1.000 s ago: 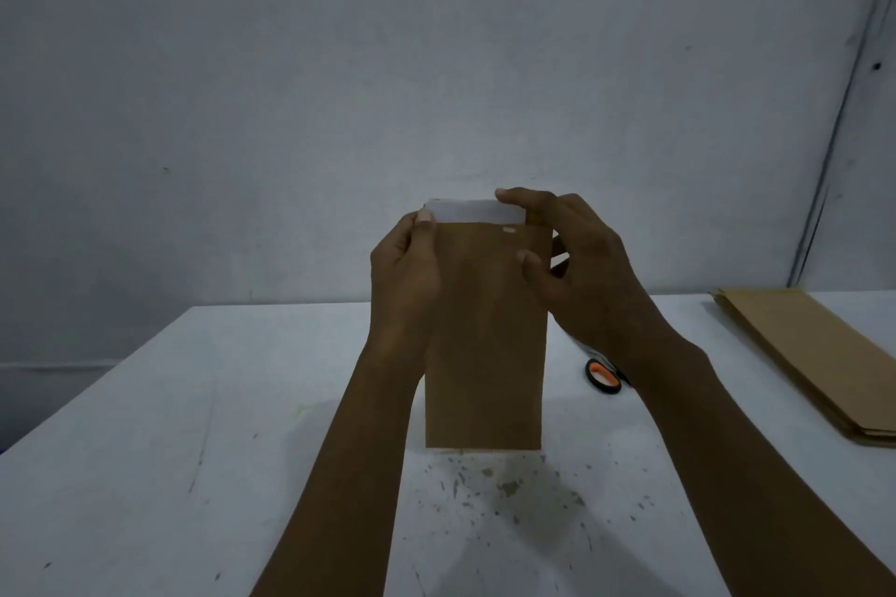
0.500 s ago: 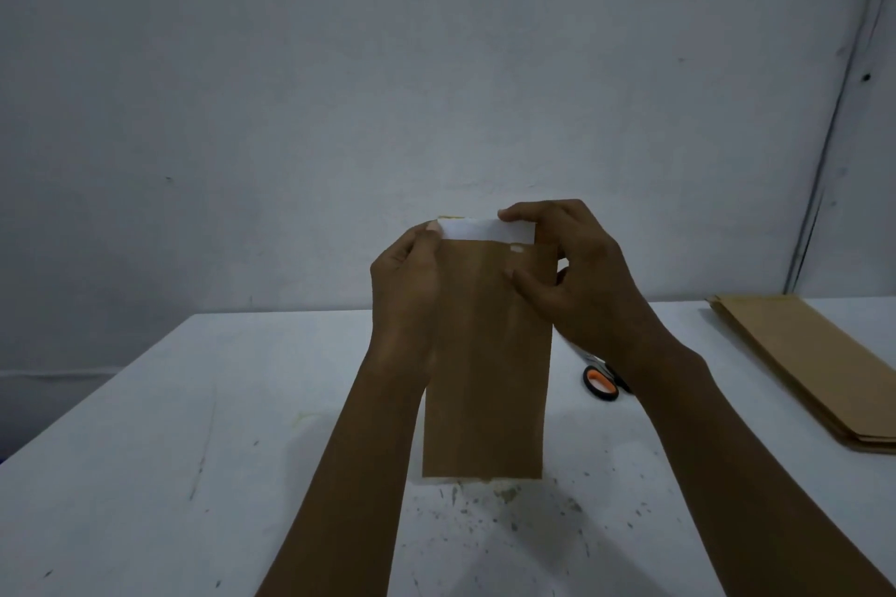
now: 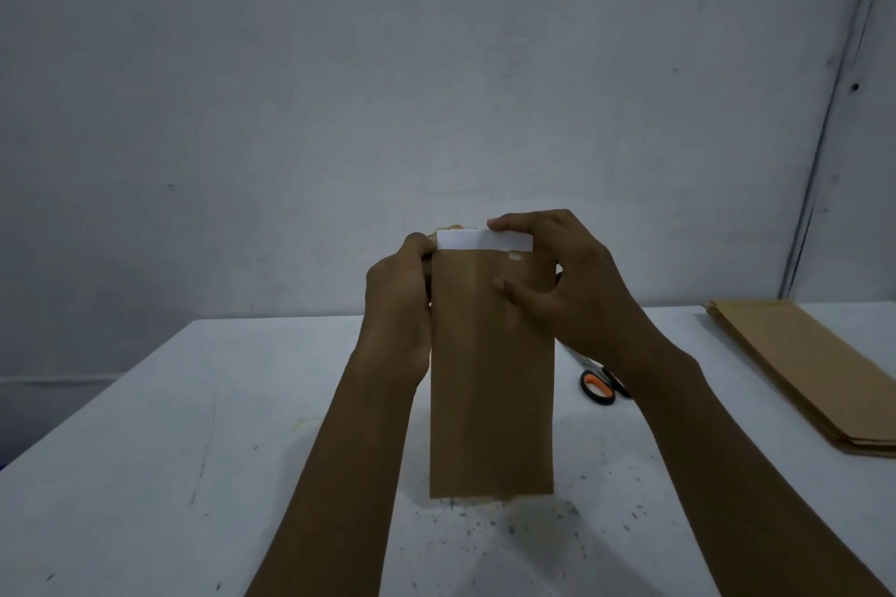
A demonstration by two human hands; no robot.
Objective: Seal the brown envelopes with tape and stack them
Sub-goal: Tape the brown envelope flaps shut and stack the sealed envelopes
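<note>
I hold a brown envelope upright above the white table. A strip of white tape runs along its top edge. My left hand grips the envelope's upper left edge, thumb at the tape's left end. My right hand pinches the upper right part: the forefinger lies over the tape's top and the thumb presses the envelope's front. A stack of brown envelopes lies flat at the table's right side.
Orange-handled scissors lie on the table just right of the held envelope, partly hidden by my right forearm. A grey wall stands close behind the table. Dark specks mark the tabletop near its front.
The envelope and both hands have sunk slightly in the view. My right forefinger has slid left along the top of the tape.
</note>
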